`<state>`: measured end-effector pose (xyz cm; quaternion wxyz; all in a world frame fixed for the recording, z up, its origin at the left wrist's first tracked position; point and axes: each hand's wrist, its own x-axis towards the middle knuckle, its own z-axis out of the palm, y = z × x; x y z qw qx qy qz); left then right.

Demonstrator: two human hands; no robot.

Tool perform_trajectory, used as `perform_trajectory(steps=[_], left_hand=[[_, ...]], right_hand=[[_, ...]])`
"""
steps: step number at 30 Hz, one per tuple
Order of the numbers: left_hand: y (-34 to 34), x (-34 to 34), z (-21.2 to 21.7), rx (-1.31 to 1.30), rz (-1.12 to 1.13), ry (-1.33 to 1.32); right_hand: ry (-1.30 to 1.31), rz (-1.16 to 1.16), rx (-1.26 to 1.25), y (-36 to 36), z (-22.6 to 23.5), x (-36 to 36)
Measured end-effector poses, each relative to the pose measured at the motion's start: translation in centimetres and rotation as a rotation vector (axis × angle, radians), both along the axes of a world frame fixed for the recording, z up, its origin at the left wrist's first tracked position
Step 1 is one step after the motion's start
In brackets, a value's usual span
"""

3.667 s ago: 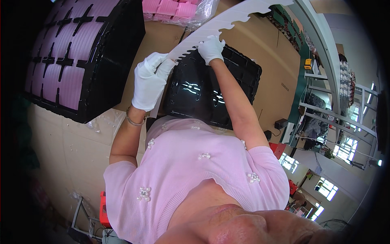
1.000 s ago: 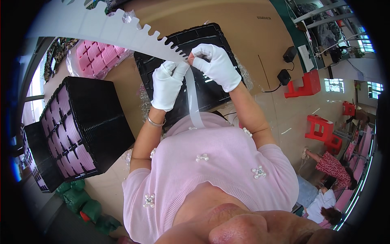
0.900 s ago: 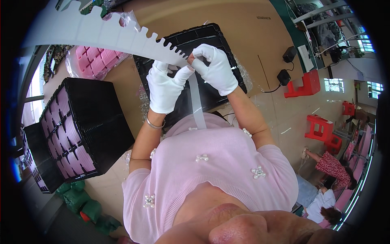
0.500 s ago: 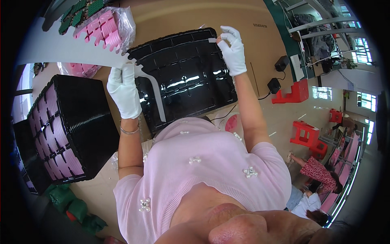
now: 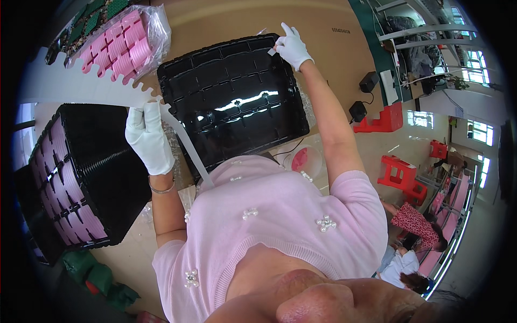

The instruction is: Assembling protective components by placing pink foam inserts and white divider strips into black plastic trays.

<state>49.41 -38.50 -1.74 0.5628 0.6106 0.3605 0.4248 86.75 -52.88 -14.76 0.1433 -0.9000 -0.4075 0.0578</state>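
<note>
Gripping firmly, the left hand (image 5: pixel 148 141) in its white glove is closed around the long white toothed strip (image 5: pixel 91 92), which it holds up over the left side of the worktop (image 5: pixel 226 21), and a thin white band (image 5: pixel 186 145) hangs down from it toward the person's chest. The right hand (image 5: pixel 292 47), also gloved, reaches far forward and pinches a small white piece (image 5: pixel 272 51) at the far corner of the glossy black tray (image 5: pixel 231 102). A stack of black trays with pink parts (image 5: pixel 75 177) stands on the left, probably kept close for easy reach.
</note>
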Motion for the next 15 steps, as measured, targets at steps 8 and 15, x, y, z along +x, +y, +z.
perform_trajectory(steps=[8,15], left_hand=[[-0.2,0.1,-0.9,-0.023,-0.035,-0.019],[-0.5,0.2,-0.9,-0.005,-0.076,-0.033]], right_hand=[[-0.416,0.078,-0.086,0.3,-0.3,-3.1],[-0.392,0.017,-0.236,1.2,1.2,-3.7]])
